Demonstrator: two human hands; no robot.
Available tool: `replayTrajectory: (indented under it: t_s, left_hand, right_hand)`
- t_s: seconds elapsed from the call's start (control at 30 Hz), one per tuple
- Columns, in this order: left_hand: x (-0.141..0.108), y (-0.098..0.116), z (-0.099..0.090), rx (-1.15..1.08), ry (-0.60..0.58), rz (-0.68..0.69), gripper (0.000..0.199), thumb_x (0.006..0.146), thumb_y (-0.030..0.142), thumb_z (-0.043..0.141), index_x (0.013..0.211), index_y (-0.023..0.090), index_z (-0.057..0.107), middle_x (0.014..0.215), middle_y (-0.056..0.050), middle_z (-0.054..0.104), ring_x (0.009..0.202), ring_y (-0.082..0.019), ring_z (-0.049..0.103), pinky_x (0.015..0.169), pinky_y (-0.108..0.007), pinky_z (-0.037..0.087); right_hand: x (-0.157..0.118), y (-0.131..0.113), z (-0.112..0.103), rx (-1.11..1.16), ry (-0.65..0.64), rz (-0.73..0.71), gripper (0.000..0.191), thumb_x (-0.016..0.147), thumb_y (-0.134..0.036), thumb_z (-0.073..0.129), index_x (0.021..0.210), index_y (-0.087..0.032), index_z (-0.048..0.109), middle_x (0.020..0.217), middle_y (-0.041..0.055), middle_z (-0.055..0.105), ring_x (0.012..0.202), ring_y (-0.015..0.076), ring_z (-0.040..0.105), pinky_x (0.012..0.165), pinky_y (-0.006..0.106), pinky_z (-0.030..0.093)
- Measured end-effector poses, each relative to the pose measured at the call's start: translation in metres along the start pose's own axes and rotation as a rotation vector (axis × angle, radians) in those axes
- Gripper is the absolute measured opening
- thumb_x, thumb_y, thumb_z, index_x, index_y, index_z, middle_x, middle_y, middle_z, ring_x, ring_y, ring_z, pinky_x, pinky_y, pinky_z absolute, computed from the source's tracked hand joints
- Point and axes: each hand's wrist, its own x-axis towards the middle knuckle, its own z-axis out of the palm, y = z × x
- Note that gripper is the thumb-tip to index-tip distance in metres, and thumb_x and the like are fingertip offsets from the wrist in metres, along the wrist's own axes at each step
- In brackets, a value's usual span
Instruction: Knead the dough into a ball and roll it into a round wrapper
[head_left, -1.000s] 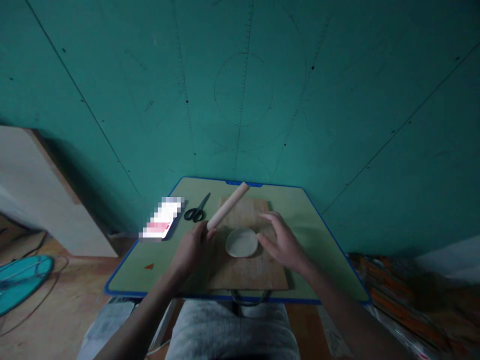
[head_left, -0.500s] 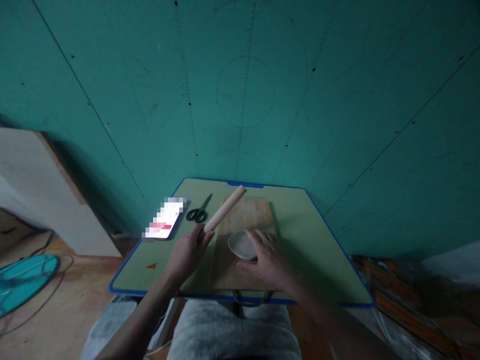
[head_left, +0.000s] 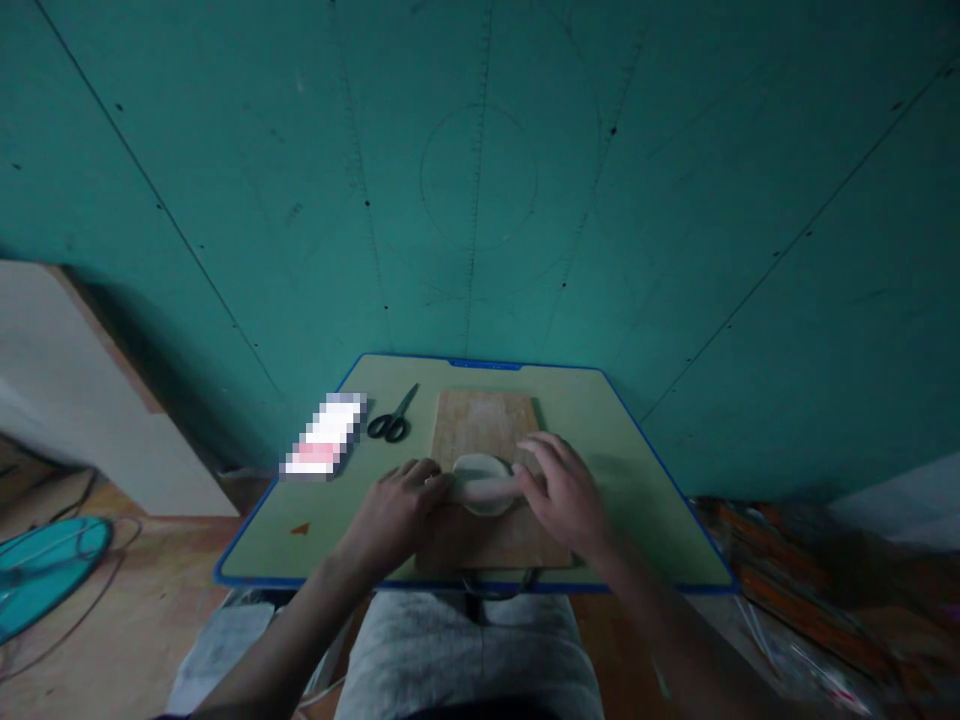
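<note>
A pale rolling pin [head_left: 487, 490] lies crosswise over a flat, round piece of dough [head_left: 481, 468] on the wooden board [head_left: 484, 415]. My left hand [head_left: 401, 508] is closed around the pin's left end. At the other end, my right hand [head_left: 564, 492] has its thumb against the pin and its fingers curved above it. The dough shows on the far and near sides of the pin. The ends of the pin are hidden by my hands.
Black scissors [head_left: 390, 425] lie left of the board on the blue-edged table [head_left: 630, 480]. Beside them is a phone [head_left: 326, 437] with a blurred screen. A small orange triangle [head_left: 300, 528] sits near the front left. The green wall [head_left: 480, 200] rises behind.
The pin has swung from a raised, slanted position down across the dough. My right hand has let go of the dough's edge and moved to the pin's right end.
</note>
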Motion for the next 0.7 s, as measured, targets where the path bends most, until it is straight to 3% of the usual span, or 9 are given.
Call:
replayTrajectory:
  t_s: [0.13,0.3,0.5,0.7]
  left_hand:
    - [0.003,0.006,0.015,0.029,0.087,-0.006,0.022,0.096,0.033,0.054,0.112,0.023,0.066,0.121,-0.011,0.067,0.11,-0.025,0.063,0.09,-0.039,0.054]
    - [0.015,-0.001,0.024,0.103,0.182,-0.132,0.056,0.1,0.053,0.039,0.14,0.016,0.048,0.132,-0.017,0.063,0.12,-0.029,0.06,0.093,-0.039,0.053]
    - [0.051,-0.02,0.023,0.055,0.156,-0.163,0.052,0.099,0.052,0.042,0.126,0.012,0.059,0.128,-0.021,0.063,0.125,-0.034,0.056,0.102,-0.048,0.047]
    - [0.086,-0.037,0.019,0.048,0.125,-0.307,0.045,0.101,0.046,0.038,0.115,0.012,0.064,0.117,-0.017,0.067,0.113,-0.03,0.062,0.094,-0.042,0.05]
  right_hand:
    - [-0.001,0.001,0.025,-0.118,-0.127,0.002,0.034,0.099,-0.027,0.041,0.116,-0.019,0.07,0.126,0.0116,0.068,0.123,0.0257,0.058,0.105,0.043,0.047]
    - [0.005,0.005,0.034,-0.232,-0.202,0.007,0.047,0.101,-0.029,0.035,0.138,-0.011,0.058,0.144,0.0145,0.057,0.139,0.0275,0.045,0.117,0.045,0.033]
    - [0.044,0.016,0.04,-0.225,-0.378,0.127,0.05,0.102,-0.033,0.032,0.141,-0.011,0.054,0.15,0.0146,0.049,0.144,0.0256,0.038,0.12,0.043,0.026]
    - [0.089,0.029,0.051,-0.22,-0.431,0.234,0.042,0.098,-0.027,0.041,0.134,-0.016,0.059,0.147,0.0138,0.053,0.139,0.0254,0.045,0.115,0.042,0.032]
